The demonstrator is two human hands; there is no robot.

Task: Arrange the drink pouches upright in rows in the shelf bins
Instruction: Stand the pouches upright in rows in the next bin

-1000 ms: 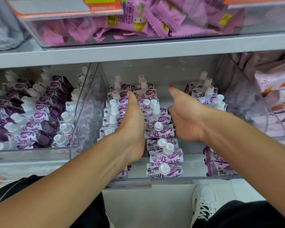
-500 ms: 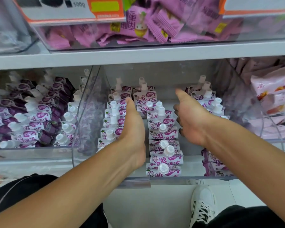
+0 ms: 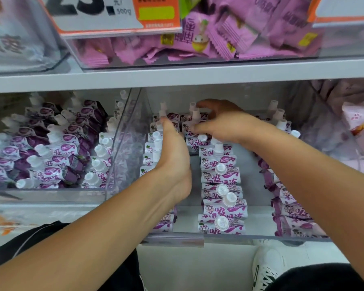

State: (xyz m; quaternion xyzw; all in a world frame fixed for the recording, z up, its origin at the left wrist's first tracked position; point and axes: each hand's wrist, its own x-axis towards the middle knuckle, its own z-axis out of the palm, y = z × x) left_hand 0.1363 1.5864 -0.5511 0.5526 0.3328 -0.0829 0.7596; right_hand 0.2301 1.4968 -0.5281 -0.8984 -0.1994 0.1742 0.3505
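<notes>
Inside the clear middle bin (image 3: 261, 236) on the lower shelf: drink pouches (image 3: 221, 181) standing in three rows, white caps up, purple print facing forward. Middle row upright and snug from front to back; left row (image 3: 150, 154) partly hidden behind the left hand; right row (image 3: 290, 211) leaning a little toward the bin wall.

Left hand (image 3: 173, 156) set edge-on between the left and middle rows, fingers straight and pressed together, bracing the left row like a divider. Right hand (image 3: 223, 122) reaching to the back of the middle row, fingers loosely curled around the rear pouch caps (image 3: 194, 114); whether pinching a cap or only nudging, cannot tell, the hand being blurred.

Likely step: squaring up the rearmost pouches. Best done by gripping low on the neck rather than the cap tip, drawing the pouch vertical, then packing forward against the row so nothing slumps. Left palm to hold steady so the neighbouring row does not topple sideways.

Left of the divider, a second bin (image 3: 51, 192) with pouches lying jumbled, not yet stood up. Above, a shelf (image 3: 177, 78) bearing pink snack packets (image 3: 229, 38) and a price tag (image 3: 118, 13).
</notes>
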